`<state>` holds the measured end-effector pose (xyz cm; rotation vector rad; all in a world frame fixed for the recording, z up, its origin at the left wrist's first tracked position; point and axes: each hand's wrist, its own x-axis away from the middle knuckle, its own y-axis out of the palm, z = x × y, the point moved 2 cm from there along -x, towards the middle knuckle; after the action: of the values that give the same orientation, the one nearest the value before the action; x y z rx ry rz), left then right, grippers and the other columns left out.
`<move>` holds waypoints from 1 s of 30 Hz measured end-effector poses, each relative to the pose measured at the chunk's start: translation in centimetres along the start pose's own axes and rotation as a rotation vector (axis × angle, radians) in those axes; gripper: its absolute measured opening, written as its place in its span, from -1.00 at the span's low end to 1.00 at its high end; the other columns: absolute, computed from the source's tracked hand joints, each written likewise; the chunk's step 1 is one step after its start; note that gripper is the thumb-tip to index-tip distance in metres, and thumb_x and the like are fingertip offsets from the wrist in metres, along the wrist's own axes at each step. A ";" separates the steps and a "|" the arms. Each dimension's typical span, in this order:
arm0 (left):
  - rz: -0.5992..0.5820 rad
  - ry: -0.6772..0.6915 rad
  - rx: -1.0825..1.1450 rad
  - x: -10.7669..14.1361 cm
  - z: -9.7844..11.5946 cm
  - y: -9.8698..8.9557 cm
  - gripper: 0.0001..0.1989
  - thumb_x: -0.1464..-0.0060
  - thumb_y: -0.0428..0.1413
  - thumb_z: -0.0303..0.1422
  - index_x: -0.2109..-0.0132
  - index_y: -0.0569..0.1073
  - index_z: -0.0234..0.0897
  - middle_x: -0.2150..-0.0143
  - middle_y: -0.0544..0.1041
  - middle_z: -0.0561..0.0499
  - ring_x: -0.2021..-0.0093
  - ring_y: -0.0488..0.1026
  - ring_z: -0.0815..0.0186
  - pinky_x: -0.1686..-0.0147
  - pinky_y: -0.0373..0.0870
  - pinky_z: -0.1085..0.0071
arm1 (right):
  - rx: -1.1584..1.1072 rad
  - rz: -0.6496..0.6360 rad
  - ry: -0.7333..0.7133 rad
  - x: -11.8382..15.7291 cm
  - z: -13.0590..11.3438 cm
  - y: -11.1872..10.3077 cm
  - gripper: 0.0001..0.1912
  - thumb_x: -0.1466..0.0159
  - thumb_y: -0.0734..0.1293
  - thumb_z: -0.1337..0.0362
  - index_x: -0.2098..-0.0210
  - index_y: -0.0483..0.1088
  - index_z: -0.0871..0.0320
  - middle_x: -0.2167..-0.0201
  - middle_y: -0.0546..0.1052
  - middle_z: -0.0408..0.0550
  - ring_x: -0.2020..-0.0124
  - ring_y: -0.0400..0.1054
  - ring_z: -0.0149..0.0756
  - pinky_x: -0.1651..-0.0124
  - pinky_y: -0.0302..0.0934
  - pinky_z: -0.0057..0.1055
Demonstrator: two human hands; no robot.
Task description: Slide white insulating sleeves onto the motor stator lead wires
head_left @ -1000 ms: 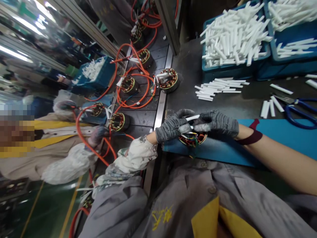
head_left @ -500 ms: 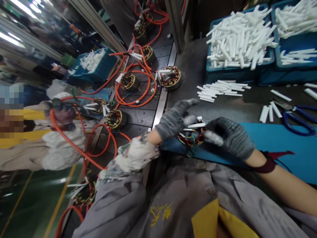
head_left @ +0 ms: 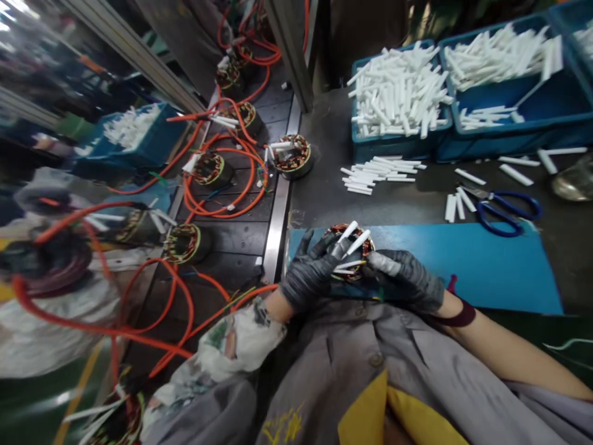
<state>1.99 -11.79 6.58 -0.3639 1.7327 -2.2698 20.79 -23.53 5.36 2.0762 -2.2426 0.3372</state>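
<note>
Firstly, your left hand (head_left: pixel 312 275): dark knitted glove, laid at the left side of a copper-wound ring (head_left: pixel 367 246), fingers partly spread, one reaching over beside the white tubes (head_left: pixel 359 242); whether it pinches one, you cannot tell from this view.

Next, your right hand (head_left: pixel 410 278): gloved likewise, pale-tipped thumb at the ring's right edge, other fingers largely hidden; whether it grips, you cannot tell. Dark red band (head_left: pixel 458 314) on your right wrist.

Between your hands: the copper-wound ring, on the left end of a blue mat (head_left: pixel 491 269), with three white tubes showing, two slanting upward, one lower on the near side.

Beyond the mat, on your desk (head_left: pixel 319 185): a row of loose tubes (head_left: pixel 380 173). To the right: blue-handled scissors (head_left: pixel 488 197), a few short pieces (head_left: pixel 460 207) beside their blades. Far right: two blue bins (head_left: pixel 393 148) of tubes.

To your left: metal rail (head_left: pixel 277 225); then a dark slatted conveyor (head_left: pixel 245 235), bearing further rings (head_left: pixel 185 242) and orange cables (head_left: pixel 254 293). Far left, blurred: a co-worker's gloved hand (head_left: pixel 55 266) at a cable.
</note>
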 end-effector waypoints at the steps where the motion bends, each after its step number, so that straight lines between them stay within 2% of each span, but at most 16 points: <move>1: 0.050 -0.008 -0.023 0.2 0.8 0.6 -0.23 -0.28 0.17 -0.27 -0.53 0.09 -0.12 -0.47 0.29 -0.13 -0.45 0.27 -0.01 -0.55 -0.20 -0.13 | -0.037 0.051 0.034 0.3 0.3 -0.2 -0.42 -0.41 0.20 -0.20 0.51 0.35 0.10 0.53 0.48 -0.11 0.48 0.30 -0.31 0.38 0.26 -0.35; 3: 0.118 -0.027 -0.029 0.5 1.7 1.6 -0.16 -0.28 0.15 -0.29 -0.57 -0.04 -0.15 -0.45 0.31 -0.16 -0.42 0.32 -0.04 -0.53 -0.13 -0.20 | -0.028 0.115 0.050 0.4 0.3 -0.7 -0.42 -0.38 0.22 -0.23 0.53 0.33 0.09 0.54 0.46 -0.11 0.48 0.28 -0.31 0.39 0.24 -0.35; 7: 0.153 -0.129 0.035 0.9 1.6 2.8 0.03 -0.25 0.18 -0.07 -0.57 -0.35 0.07 -0.39 0.41 -0.03 -0.33 0.42 -0.15 -0.51 -0.12 -0.31 | 0.171 0.053 -0.004 -0.4 -1.7 -3.9 -0.43 -0.33 0.25 -0.27 0.36 0.49 0.11 0.40 0.57 -0.03 0.37 0.41 -0.21 0.23 0.34 -0.26; 8: 0.162 -0.162 0.047 0.9 1.4 2.9 0.06 -0.23 0.19 -0.03 -0.57 -0.37 0.09 -0.36 0.45 -0.03 -0.30 0.43 -0.19 -0.50 -0.14 -0.34 | 0.283 0.124 -0.030 -0.7 -2.1 -5.6 -0.44 -0.29 0.29 -0.28 0.26 0.52 0.12 0.30 0.60 0.04 0.28 0.45 -0.13 0.14 0.35 -0.18; 9: 0.177 -0.198 0.052 0.8 1.2 2.8 0.06 -0.22 0.19 0.00 -0.57 -0.35 0.09 -0.33 0.48 -0.05 -0.29 0.45 -0.21 -0.49 -0.17 -0.37 | 0.426 0.283 -0.034 -0.9 -2.3 -7.7 -0.42 -0.25 0.33 -0.29 0.20 0.53 0.12 0.23 0.62 0.12 0.20 0.47 -0.04 0.07 0.34 -0.10; 10: 0.193 -0.230 0.054 0.7 1.1 2.7 0.04 -0.22 0.19 0.01 -0.57 -0.31 0.06 -0.32 0.49 -0.08 -0.27 0.46 -0.22 -0.48 -0.19 -0.40 | 0.610 0.485 0.002 -1.1 -2.2 -10.0 -0.44 -0.22 0.35 -0.29 0.27 0.53 0.12 0.27 0.60 0.19 0.18 0.45 0.04 0.04 0.29 -0.01; 12: 0.226 -0.276 0.055 0.5 1.1 2.3 -0.01 -0.22 0.19 0.01 -0.58 -0.16 -0.03 -0.35 0.46 -0.15 -0.27 0.46 -0.22 -0.47 -0.18 -0.41 | 0.950 0.648 0.172 -1.6 -1.0 -14.3 -0.47 -0.12 0.45 -0.28 0.49 0.47 0.09 0.44 0.52 0.24 0.16 0.42 0.21 0.04 0.20 0.16; 14: 0.267 -0.278 0.059 0.5 1.3 1.9 -0.06 -0.18 0.23 0.00 -0.54 0.03 -0.15 -0.36 0.44 -0.19 -0.28 0.45 -0.19 -0.48 -0.09 -0.33 | 1.081 0.584 0.379 -2.2 1.2 -17.7 -0.46 -0.04 0.51 -0.23 0.66 0.36 0.05 0.55 0.43 0.23 0.20 0.41 0.30 0.12 0.17 0.21; 16: 0.356 -0.252 0.062 0.7 1.5 1.8 -0.18 -0.17 0.24 -0.05 -0.45 0.22 -0.27 -0.30 0.50 -0.24 -0.28 0.46 -0.13 -0.48 0.04 -0.23 | 1.072 0.512 0.355 -2.5 3.2 -20.0 -0.49 0.01 0.54 -0.22 0.69 0.35 -0.02 0.60 0.38 0.19 0.26 0.39 0.29 0.18 0.15 0.19; 18: 0.480 -0.202 0.068 1.1 1.6 1.9 -0.37 -0.19 0.22 -0.14 -0.32 0.37 -0.31 -0.18 0.59 -0.23 -0.24 0.51 -0.03 -0.44 0.17 -0.14 | 1.047 0.554 0.229 -2.4 3.9 -20.8 -0.51 -0.01 0.54 -0.21 0.71 0.33 -0.08 0.65 0.34 0.15 0.30 0.38 0.23 0.20 0.15 0.14; 20: 0.589 -0.149 0.077 1.4 1.6 2.2 -0.53 -0.20 0.21 -0.19 -0.20 0.44 -0.26 -0.08 0.64 -0.16 -0.19 0.55 0.05 -0.39 0.28 -0.08 | 1.041 0.638 0.128 -1.8 3.0 -19.9 -0.53 -0.08 0.49 -0.21 0.68 0.33 -0.09 0.65 0.35 0.11 0.31 0.40 0.16 0.18 0.18 0.09; 23: 0.683 -0.099 0.103 1.4 1.5 2.5 -0.63 -0.20 0.22 -0.25 -0.12 0.45 -0.22 -0.02 0.65 -0.10 -0.13 0.59 0.12 -0.35 0.36 -0.03 | 0.966 0.631 0.050 -1.2 -0.4 -15.4 -0.57 -0.20 0.40 -0.21 0.43 0.48 0.02 0.51 0.53 0.09 0.29 0.47 0.04 0.13 0.31 -0.01; 25: 0.713 -0.084 0.132 1.3 1.4 2.5 -0.62 -0.20 0.24 -0.25 -0.12 0.44 -0.23 0.00 0.65 -0.09 -0.10 0.60 0.14 -0.34 0.37 -0.01 | 0.754 0.429 -0.137 -1.4 -2.9 -11.2 -0.56 -0.28 0.36 -0.14 0.14 0.57 0.09 0.23 0.65 0.10 0.23 0.53 -0.06 0.11 0.39 -0.14; 26: 0.718 -0.085 0.146 1.2 1.4 2.5 -0.61 -0.20 0.24 -0.25 -0.13 0.43 -0.23 0.00 0.65 -0.08 -0.09 0.60 0.14 -0.34 0.36 0.00 | 0.703 0.318 -0.206 -1.6 -3.9 -9.4 -0.58 -0.32 0.34 -0.09 0.08 0.58 0.09 0.17 0.67 0.07 0.20 0.55 -0.09 0.12 0.42 -0.18; 28: 0.705 -0.093 0.164 1.1 1.3 2.6 -0.59 -0.19 0.26 -0.25 -0.13 0.43 -0.22 0.00 0.65 -0.07 -0.09 0.60 0.15 -0.35 0.35 0.01 | 0.631 0.191 -0.281 -2.3 -5.0 -6.9 -0.61 -0.36 0.31 -0.05 0.09 0.60 0.08 0.20 0.69 -0.01 0.23 0.58 -0.13 0.18 0.45 -0.25; 30: 0.686 -0.094 0.169 1.1 1.3 2.7 -0.58 -0.17 0.27 -0.27 -0.14 0.44 -0.23 -0.02 0.65 -0.08 -0.11 0.58 0.14 -0.36 0.34 0.03 | 0.607 0.117 -0.292 -3.1 -5.2 -6.0 -0.63 -0.37 0.31 -0.03 0.10 0.62 0.07 0.24 0.70 -0.03 0.24 0.60 -0.13 0.19 0.46 -0.27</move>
<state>1.60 -14.07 4.34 0.1444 1.3284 -1.8328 26.49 -19.87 10.51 2.3942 -2.6959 0.8710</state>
